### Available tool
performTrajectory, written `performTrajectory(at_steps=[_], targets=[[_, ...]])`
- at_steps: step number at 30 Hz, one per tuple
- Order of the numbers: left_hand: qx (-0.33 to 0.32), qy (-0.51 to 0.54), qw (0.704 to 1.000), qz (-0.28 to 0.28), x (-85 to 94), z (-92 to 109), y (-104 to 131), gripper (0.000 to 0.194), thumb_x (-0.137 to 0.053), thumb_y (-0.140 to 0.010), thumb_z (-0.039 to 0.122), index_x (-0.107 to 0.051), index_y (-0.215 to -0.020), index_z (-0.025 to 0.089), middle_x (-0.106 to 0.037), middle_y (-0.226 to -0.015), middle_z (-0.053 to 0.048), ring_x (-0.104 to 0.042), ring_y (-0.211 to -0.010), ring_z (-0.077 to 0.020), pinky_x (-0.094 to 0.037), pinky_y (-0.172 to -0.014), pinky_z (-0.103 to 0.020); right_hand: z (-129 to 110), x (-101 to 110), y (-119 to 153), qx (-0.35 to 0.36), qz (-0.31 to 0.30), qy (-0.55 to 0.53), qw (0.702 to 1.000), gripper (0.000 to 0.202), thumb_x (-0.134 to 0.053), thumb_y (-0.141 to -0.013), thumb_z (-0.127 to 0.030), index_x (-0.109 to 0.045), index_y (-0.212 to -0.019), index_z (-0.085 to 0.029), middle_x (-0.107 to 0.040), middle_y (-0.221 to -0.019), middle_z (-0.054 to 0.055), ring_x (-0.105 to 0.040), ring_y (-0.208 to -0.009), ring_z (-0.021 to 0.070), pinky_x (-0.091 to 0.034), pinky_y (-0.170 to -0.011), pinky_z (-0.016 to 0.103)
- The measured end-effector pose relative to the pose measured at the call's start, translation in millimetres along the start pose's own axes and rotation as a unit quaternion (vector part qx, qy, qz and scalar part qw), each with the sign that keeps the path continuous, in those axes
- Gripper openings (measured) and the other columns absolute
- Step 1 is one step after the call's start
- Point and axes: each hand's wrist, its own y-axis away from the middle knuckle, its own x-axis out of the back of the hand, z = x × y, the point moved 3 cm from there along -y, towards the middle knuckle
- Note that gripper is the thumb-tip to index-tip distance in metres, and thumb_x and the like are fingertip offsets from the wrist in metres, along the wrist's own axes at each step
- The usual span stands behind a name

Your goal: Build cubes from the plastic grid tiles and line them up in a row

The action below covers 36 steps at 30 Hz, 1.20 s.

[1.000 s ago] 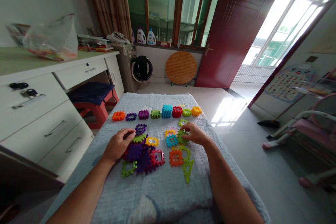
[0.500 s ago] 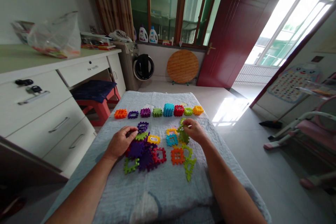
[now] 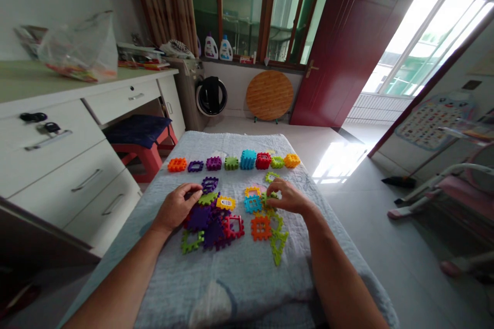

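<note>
My left hand (image 3: 178,207) rests at the left of a pile of plastic pieces, its fingertips by a green piece (image 3: 207,199) and below a purple frame (image 3: 210,184). Fingers of my right hand (image 3: 286,196) are curled over green pieces (image 3: 269,199) at the right; what they pinch is too small to tell. A light green piece (image 3: 272,177) lies just beyond it. Nearby are a blue window piece (image 3: 253,204), an orange one (image 3: 261,228) and a green triangle (image 3: 278,247). The pile holds dark purple pieces (image 3: 199,217), a yellow piece (image 3: 226,202) and a red frame (image 3: 233,226).
Across the cloth-covered table (image 3: 173,288) runs a row of coloured stacks, among them orange (image 3: 177,165), blue (image 3: 248,159), red (image 3: 263,160) and yellow (image 3: 292,161). A stool (image 3: 141,131) and white drawers (image 3: 92,185) stand to the left.
My right hand has drawn back slightly toward me, and a light green piece now lies apart beyond it. My left hand has barely moved.
</note>
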Motion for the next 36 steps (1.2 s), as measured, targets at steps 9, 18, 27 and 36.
performTrajectory(at_steps=[9,18,27,36], targets=[[-0.006,-0.010,1.000,-0.001,-0.3,0,-1,0.036,-0.050,-0.081,0.050,-0.067,-0.095,0.021,-0.071,-0.101,-0.006,-0.063,-0.098,-0.0235,-0.046,-0.094,-0.034,9,-4,-1,-0.013,-0.003,0.020,1.000,0.037,-0.072,-0.066,-0.024,-0.061,-0.100,-0.019,-0.064,-0.099,0.005,-0.056,-0.094,0.0213,-0.041,-0.089,0.037],[-0.015,-0.015,1.000,0.008,-3.8,-3,-5,0.035,-0.050,-0.081,0.049,-0.067,-0.093,0.021,-0.070,-0.100,-0.005,-0.063,-0.098,-0.0225,-0.046,-0.091,-0.031,16,6,0,-0.041,-0.047,0.058,0.996,0.039,-0.073,-0.066,-0.034,-0.064,-0.101,-0.018,-0.064,-0.093,0.006,-0.058,-0.083,0.0195,-0.044,-0.077,0.032],[-0.016,-0.021,1.000,0.000,-4.3,-2,-5,0.036,-0.048,-0.082,0.051,-0.067,-0.092,0.021,-0.070,-0.099,-0.005,-0.063,-0.097,-0.0228,-0.047,-0.091,-0.032,-3,-2,-6,-0.014,-0.062,0.105,0.992,0.042,-0.073,-0.064,-0.030,-0.064,-0.102,-0.014,-0.061,-0.098,0.010,-0.056,-0.093,0.0234,-0.042,-0.086,0.036],[-0.022,-0.011,1.000,-0.004,-5.6,-2,-6,0.035,-0.049,-0.082,0.050,-0.067,-0.091,0.021,-0.069,-0.098,-0.004,-0.063,-0.096,-0.0223,-0.047,-0.091,-0.032,-2,-12,-6,-0.021,-0.093,0.099,0.991,0.052,-0.070,-0.063,-0.023,-0.058,-0.113,-0.017,-0.059,-0.108,0.009,-0.053,-0.105,0.0250,-0.037,-0.097,0.039]])
